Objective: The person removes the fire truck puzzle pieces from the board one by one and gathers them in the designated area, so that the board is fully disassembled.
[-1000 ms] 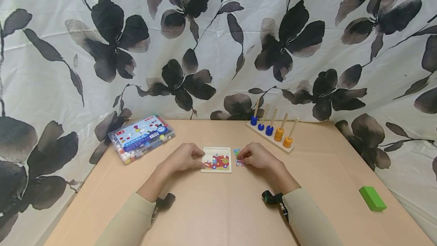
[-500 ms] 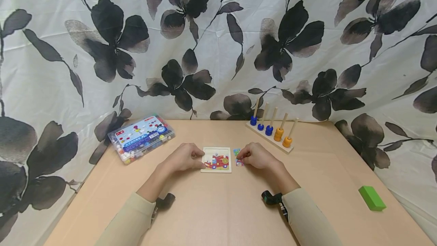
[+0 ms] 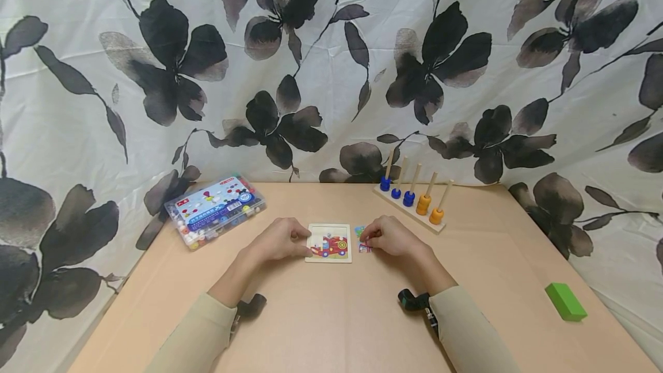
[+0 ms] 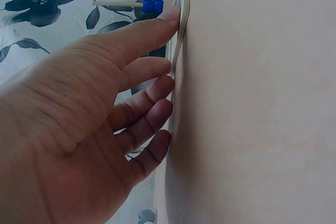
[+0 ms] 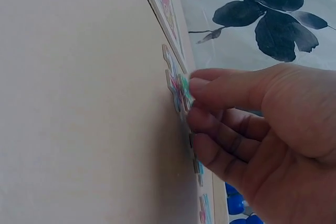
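A square jigsaw board (image 3: pixel 328 229) with a pale frame and a red truck picture lies mid-table. My left hand (image 3: pixel 282 239) rests at its left side, thumb and fingertips on the frame. The left wrist view shows that thumb (image 4: pixel 147 32) straight and the other fingers loosely bent. To the right of the board, my right hand (image 3: pixel 392 236) pinches a small colourful puzzle piece (image 5: pixel 183 88) between thumb and index finger. Other flat puzzle pieces (image 3: pixel 365 248) lie around these fingertips, partly hidden by the hand.
A clear box (image 3: pixel 214 209) of coloured beads stands at the back left. A pegged counting rack (image 3: pixel 409 206) with blue and orange beads sits at the back right. Toward the right table edge lies a green block (image 3: pixel 566 301). A floral curtain (image 3: pixel 331 73) hangs behind the table.
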`<state>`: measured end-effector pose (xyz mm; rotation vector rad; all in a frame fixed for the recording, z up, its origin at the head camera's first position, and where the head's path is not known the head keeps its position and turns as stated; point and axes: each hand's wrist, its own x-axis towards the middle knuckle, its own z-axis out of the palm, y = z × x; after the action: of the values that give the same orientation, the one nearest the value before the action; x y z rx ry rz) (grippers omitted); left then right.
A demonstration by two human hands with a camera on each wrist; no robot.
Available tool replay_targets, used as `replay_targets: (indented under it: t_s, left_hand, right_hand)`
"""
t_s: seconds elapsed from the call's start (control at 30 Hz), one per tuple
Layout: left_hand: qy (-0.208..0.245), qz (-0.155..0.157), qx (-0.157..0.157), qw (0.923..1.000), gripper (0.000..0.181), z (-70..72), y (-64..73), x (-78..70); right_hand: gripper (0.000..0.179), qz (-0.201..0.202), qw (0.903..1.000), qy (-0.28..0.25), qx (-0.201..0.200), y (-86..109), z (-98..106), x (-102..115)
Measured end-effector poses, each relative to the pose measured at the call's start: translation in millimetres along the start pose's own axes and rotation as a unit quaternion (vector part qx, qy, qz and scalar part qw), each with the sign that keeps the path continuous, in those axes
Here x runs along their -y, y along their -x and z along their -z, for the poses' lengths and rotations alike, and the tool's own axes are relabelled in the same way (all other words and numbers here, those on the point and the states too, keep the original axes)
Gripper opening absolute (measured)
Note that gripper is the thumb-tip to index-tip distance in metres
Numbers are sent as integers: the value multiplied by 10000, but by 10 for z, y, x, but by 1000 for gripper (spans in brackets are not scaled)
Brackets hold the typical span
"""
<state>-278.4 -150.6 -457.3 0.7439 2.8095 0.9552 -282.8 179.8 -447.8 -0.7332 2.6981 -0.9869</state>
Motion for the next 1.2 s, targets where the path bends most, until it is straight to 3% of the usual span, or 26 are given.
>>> replay_targets:
  t_s: [0.37, 0.67, 1.2]
  left_hand:
    - [-45, -29, -20, 10000, 48, -2, -3, -2]
    - [-77, -106, -15, 9999, 48, 10, 0, -3]
    - [-28, -47, 14, 10000, 48, -5, -2, -3]
  right_hand:
    - [27, 126, 9969, -56, -780, -5, -22, 129]
    - [29, 237, 9933, -62, -1128, -46, -86, 237]
    - [40, 359, 9953, -112, -889, -147, -293, 358]
